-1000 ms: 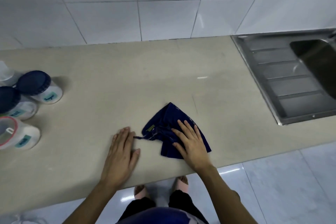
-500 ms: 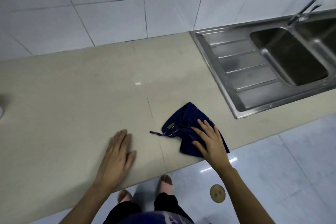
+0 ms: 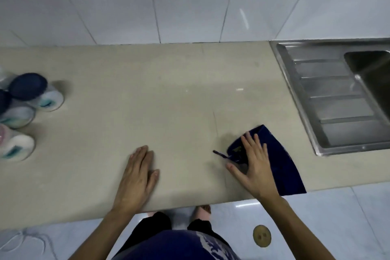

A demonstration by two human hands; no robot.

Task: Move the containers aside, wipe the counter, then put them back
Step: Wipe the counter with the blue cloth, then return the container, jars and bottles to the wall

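Cloth [image 3: 280,167], navy and crumpled, lies under spread right grip [image 3: 254,169]; left grip [image 3: 137,177] flat on smooth beige counter [image 3: 168,91].

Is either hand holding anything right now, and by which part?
Nothing is gripped. The right hand presses flat on the left half of the cloth; the left hand rests flat on the counter.

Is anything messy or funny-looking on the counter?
Nothing looks spilled or broken. The containers are bunched at the far left of the counter, set aside for wiping. The blue cloth under the right hand is rumpled, and one corner reaches the front edge.
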